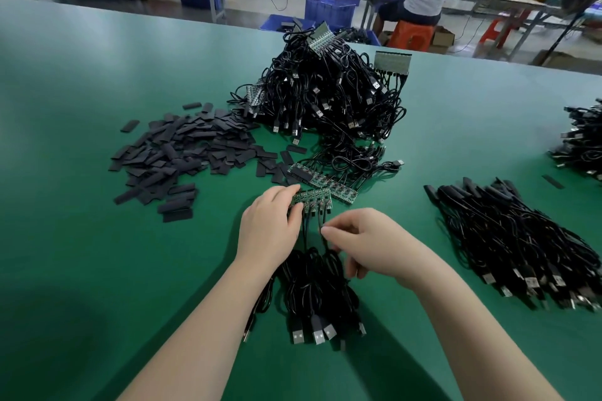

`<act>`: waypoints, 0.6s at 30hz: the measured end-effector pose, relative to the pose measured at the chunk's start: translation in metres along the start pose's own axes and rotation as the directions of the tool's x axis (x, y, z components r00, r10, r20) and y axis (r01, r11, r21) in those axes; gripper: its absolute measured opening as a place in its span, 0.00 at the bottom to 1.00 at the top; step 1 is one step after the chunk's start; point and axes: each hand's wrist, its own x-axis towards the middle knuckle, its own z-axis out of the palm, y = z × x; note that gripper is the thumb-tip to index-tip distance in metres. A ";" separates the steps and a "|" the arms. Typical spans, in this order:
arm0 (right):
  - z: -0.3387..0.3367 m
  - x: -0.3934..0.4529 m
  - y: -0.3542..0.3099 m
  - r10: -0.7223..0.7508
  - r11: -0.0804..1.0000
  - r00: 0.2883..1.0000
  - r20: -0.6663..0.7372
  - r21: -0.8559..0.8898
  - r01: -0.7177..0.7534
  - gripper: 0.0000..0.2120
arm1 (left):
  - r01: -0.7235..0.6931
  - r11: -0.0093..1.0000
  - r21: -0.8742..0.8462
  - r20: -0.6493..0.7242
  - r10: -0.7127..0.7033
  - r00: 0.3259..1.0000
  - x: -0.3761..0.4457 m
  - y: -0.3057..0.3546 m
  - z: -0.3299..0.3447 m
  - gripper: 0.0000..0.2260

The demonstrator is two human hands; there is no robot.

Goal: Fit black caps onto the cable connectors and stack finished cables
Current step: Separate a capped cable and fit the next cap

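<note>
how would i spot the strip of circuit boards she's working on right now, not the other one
Start at the big tangled cable heap in the middle of the green table and come straight toward the camera to the two hands. The strip of boards is the short green one under the left hand fingers; the longer strip just behind lies untouched.

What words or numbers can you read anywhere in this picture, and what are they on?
None can be read.
Green circuit board strip held by the left hand: tiny marks, too small to read.
Second board strip lying on the table: the same, too blurred.
USB plugs near the bottom: no readable print.
Black caps: plain, no writing seen.
Blue crates in the background: no labels legible.
</note>
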 end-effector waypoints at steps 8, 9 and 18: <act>0.011 0.030 0.030 0.029 0.999 0.936 -0.350 -0.026 -0.040 0.11 | 0.040 0.979 -0.200 -0.031 -0.047 0.998 -0.002 0.001 -0.003 0.14; 0.013 0.033 0.030 -0.005 1.000 0.918 -0.396 -0.001 0.005 0.12 | 0.026 0.969 -0.246 -0.050 -0.039 0.998 -0.002 0.001 -0.004 0.12; 0.013 0.041 0.022 -0.127 0.937 0.856 -0.501 0.222 0.270 0.07 | 0.145 0.715 -0.684 -0.023 -0.219 0.975 0.001 0.003 -0.012 0.25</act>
